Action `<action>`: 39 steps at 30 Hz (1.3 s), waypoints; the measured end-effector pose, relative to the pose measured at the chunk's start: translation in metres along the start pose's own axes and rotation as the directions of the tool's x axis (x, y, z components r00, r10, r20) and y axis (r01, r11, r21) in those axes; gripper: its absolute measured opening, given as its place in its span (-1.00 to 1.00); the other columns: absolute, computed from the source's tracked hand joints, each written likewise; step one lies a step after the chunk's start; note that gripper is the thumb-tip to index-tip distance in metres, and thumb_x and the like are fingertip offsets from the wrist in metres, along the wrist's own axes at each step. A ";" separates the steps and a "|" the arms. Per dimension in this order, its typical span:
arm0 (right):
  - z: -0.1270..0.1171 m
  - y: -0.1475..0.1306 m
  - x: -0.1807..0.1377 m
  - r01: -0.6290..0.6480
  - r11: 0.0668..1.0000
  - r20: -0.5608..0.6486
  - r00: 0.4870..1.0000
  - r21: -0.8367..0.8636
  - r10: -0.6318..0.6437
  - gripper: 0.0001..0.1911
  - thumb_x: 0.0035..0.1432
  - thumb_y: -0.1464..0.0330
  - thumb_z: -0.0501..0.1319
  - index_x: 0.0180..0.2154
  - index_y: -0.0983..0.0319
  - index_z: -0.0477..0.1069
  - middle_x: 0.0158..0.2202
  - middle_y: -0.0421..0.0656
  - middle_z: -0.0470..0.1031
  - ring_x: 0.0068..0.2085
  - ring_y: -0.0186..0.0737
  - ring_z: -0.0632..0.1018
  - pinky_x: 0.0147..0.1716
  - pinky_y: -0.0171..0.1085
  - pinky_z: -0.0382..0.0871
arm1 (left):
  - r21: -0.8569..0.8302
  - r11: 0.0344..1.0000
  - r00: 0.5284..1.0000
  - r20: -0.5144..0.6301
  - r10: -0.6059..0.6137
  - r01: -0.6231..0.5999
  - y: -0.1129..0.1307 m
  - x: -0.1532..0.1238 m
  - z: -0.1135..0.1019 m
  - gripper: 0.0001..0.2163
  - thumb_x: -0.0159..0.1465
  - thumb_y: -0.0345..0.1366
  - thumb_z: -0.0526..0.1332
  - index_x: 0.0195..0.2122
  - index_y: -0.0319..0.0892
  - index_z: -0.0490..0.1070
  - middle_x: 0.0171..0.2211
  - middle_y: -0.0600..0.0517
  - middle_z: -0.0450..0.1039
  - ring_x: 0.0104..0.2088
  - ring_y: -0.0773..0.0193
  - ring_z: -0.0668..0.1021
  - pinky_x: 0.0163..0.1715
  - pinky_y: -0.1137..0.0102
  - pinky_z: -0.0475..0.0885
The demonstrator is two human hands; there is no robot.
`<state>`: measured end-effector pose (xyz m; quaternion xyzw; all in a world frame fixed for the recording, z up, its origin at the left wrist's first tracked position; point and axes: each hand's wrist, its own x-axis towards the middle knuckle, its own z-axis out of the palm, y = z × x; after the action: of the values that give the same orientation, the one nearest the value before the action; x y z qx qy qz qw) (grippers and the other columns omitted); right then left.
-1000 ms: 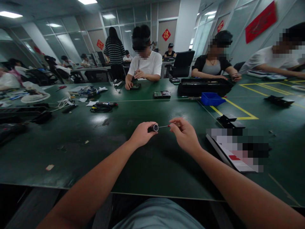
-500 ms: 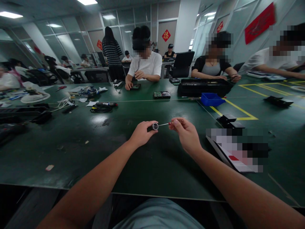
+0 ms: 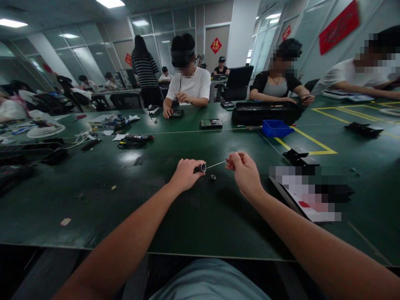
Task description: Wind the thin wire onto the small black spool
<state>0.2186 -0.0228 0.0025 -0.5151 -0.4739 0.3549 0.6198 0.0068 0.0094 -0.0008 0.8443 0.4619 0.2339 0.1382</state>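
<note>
My left hand (image 3: 185,173) is closed around a small black cylinder (image 3: 201,168) with a silver end, held just above the green table (image 3: 156,196). My right hand (image 3: 244,172) pinches the red handle of a thin screwdriver (image 3: 218,163), whose metal tip points at the cylinder's silver end. A small dark ring (image 3: 213,177) lies on the table just below the tool's shaft, between my hands.
A flat blurred object (image 3: 309,196) lies right of my right hand, with black parts (image 3: 298,155) behind it. A blue bin (image 3: 275,128) and a black tray (image 3: 265,111) stand farther back. Cables (image 3: 133,141) lie at the left. Several people sit opposite.
The screwdriver has drawn slightly back from the cylinder and tilted up at the handle. A small dark ring now lies on the table between my hands. Both hands shifted little.
</note>
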 end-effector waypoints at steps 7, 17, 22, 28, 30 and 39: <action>-0.005 -0.002 0.000 0.068 0.998 -0.028 0.997 0.013 -0.067 -0.75 0.28 0.10 0.20 -0.25 0.14 0.43 -0.37 -0.21 0.48 -0.35 -0.22 0.50 -0.28 -0.18 0.44 | -0.231 0.969 0.990 -0.088 -0.107 0.084 0.005 0.000 -0.005 -0.70 0.31 -0.37 0.27 0.08 -0.16 0.41 0.03 -0.08 0.49 0.03 0.11 0.52 0.10 0.20 0.40; -0.007 -0.024 -0.009 0.218 0.973 -0.069 0.972 -0.073 -0.223 -0.77 0.34 0.13 0.15 -0.23 0.14 0.41 -0.38 -0.19 0.49 -0.33 -0.18 0.51 -0.25 -0.15 0.41 | -0.163 0.972 0.985 0.078 -0.156 0.167 0.021 -0.001 -0.013 -0.68 0.36 -0.03 0.19 -0.03 -0.13 0.45 -0.19 -0.05 0.54 -0.23 0.12 0.56 -0.20 0.24 0.47; -0.008 -0.032 -0.014 0.300 0.944 -0.049 0.950 -0.136 -0.308 -0.78 0.36 0.15 0.12 -0.22 0.12 0.42 -0.36 -0.17 0.52 -0.31 -0.16 0.53 -0.25 -0.14 0.40 | -0.037 0.999 0.986 0.165 -0.025 0.031 0.027 0.006 -0.006 -0.78 0.35 -0.20 0.19 -0.06 -0.13 0.51 -0.09 -0.07 0.56 -0.13 0.10 0.57 -0.11 0.23 0.46; -0.008 -0.031 -0.015 0.277 0.953 -0.028 0.959 -0.123 -0.282 -0.80 0.34 0.17 0.12 -0.21 0.13 0.42 -0.36 -0.16 0.52 -0.31 -0.14 0.54 -0.25 -0.13 0.39 | 0.208 0.972 0.941 0.335 0.038 -0.113 0.036 0.014 0.008 -0.68 0.35 -0.06 0.19 0.05 -0.06 0.50 -0.05 -0.10 0.54 -0.09 -0.02 0.58 -0.17 0.22 0.47; -0.008 -0.029 -0.013 0.259 0.959 -0.024 0.964 -0.119 -0.263 -0.79 0.34 0.17 0.12 -0.21 0.14 0.41 -0.36 -0.16 0.53 -0.32 -0.15 0.54 -0.26 -0.14 0.39 | 0.246 0.959 0.938 0.342 0.048 -0.139 0.038 0.016 0.010 -0.73 0.36 -0.09 0.20 -0.03 -0.08 0.53 -0.10 -0.11 0.55 -0.12 -0.02 0.59 -0.20 0.23 0.47; -0.007 -0.025 -0.011 0.233 0.964 0.015 0.972 -0.132 -0.233 -0.76 0.34 0.14 0.11 -0.21 0.15 0.42 -0.37 -0.16 0.54 -0.32 -0.15 0.54 -0.25 -0.13 0.40 | 0.096 0.995 0.959 0.282 0.003 -0.031 0.018 0.018 -0.005 -0.78 0.33 -0.10 0.23 -0.16 -0.11 0.54 -0.19 -0.02 0.58 -0.21 0.11 0.58 -0.25 0.31 0.41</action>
<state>0.2208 -0.0405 0.0247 -0.4961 -0.5533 0.2471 0.6218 0.0254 0.0150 0.0157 0.8787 0.4413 0.0895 0.1584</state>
